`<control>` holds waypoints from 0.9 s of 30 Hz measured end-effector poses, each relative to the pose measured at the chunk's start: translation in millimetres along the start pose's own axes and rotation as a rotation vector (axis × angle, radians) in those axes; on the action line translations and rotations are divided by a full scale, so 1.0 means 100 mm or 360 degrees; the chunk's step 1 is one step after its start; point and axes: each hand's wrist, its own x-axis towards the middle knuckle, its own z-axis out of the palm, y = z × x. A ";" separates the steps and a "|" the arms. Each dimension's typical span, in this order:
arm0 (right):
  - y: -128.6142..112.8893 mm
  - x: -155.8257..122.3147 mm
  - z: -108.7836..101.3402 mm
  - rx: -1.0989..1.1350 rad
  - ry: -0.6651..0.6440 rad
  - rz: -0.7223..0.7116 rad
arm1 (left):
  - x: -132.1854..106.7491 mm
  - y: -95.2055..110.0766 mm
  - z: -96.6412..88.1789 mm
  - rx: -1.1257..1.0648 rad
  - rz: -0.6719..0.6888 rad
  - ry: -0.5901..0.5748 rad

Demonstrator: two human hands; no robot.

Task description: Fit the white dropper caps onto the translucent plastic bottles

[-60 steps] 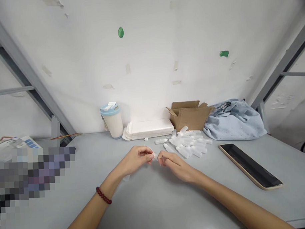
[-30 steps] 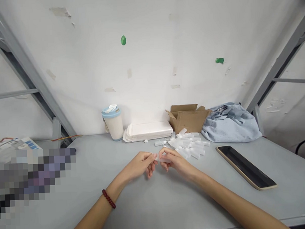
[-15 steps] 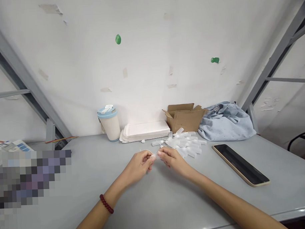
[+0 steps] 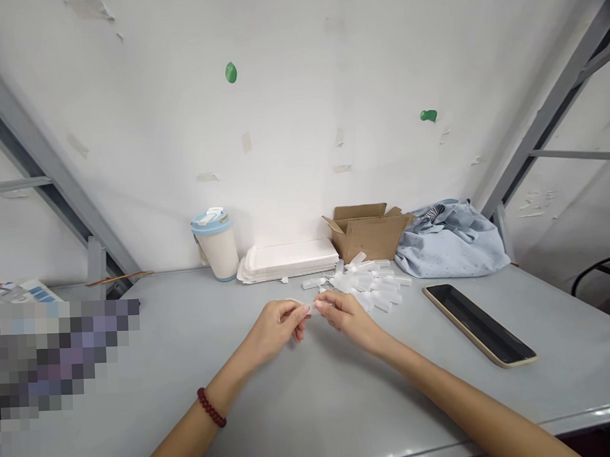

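My left hand (image 4: 278, 326) is closed in a pinch, thumb and fingertips on one end of a small translucent plastic piece (image 4: 312, 309). At the other end, my right hand (image 4: 349, 317) pinches the same piece, the fingertips of both hands almost meeting above the table. Fingers cover most of it, so its exact kind is unclear. A thin white strip or cord curves over the left fingers. Just beyond my right hand lies a loose pile of similar translucent plastic pieces (image 4: 382, 289), flat and tube-like. One tiny white piece (image 4: 285, 280) lies apart, left of the pile.
Along the wall stand a cup with a blue lid (image 4: 218, 248), a stack of white flat boxes (image 4: 291, 259), an open cardboard box (image 4: 368, 239) and a light blue cloth bundle (image 4: 453, 243). A phone (image 4: 478, 324) lies at the right on the grey table (image 4: 311, 401).
The left thumb has pressed further over the small piece, covering more of it. My right hand keeps its pinch. The whole view has shifted slightly.
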 end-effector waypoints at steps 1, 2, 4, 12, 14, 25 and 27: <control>0.01 0.01 0.00 0.0115 -0.0028 0.0071 | -0.01 0.01 0.00 0.0046 0.0034 0.0016; 0.01 0.01 -0.01 0.0212 -0.0048 0.0137 | -0.02 0.02 0.01 0.0094 0.0059 0.0030; 0.00 0.02 -0.02 0.0346 -0.0068 0.0243 | -0.02 0.03 0.01 0.0205 0.0104 0.0052; -0.05 0.01 -0.06 0.0630 -0.0176 0.0462 | -0.04 -0.01 0.03 0.0666 0.0371 0.0127; -0.04 0.02 -0.05 0.0650 -0.0175 0.0506 | -0.04 -0.02 0.04 0.0701 0.0382 0.0120; 0.08 0.20 -0.40 -0.0909 0.0659 -0.0208 | 0.45 -0.38 -0.37 0.0927 0.0282 0.0331; 0.17 0.23 -0.52 -0.1286 0.0732 -0.0189 | 0.54 -0.44 -0.45 0.0998 0.0307 0.0320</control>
